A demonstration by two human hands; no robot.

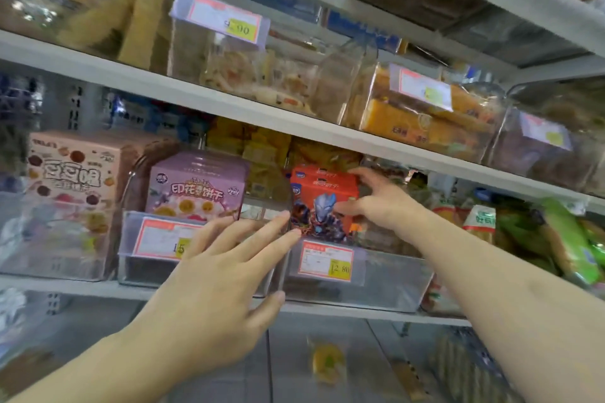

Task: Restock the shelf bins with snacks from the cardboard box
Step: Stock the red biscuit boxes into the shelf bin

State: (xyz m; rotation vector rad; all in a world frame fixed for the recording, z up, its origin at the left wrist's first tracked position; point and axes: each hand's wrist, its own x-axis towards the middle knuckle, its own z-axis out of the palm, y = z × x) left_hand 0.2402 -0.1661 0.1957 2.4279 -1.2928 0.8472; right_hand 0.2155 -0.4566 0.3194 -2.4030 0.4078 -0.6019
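Red snack box upright in the clear bin, middle shelf, right hand on it.

Right hand: fingers curled over the box's top right corner, thumb on its front face, so it grips the box. Left hand: fingers straight and spread, holding nothing; fingertips at the divider between this bin and the next one left, touching or just off it, can't tell. Box stands at the bin's left front, its base behind the bin's front wall, above a price tag. Next bin left holds a purple biscuit box, upright, with its own tag on the front wall. Pink box stands at the shelf's left end. Green packets lie toward the shelf's right end. Upper shelf carries clear bins of wrapped snacks.
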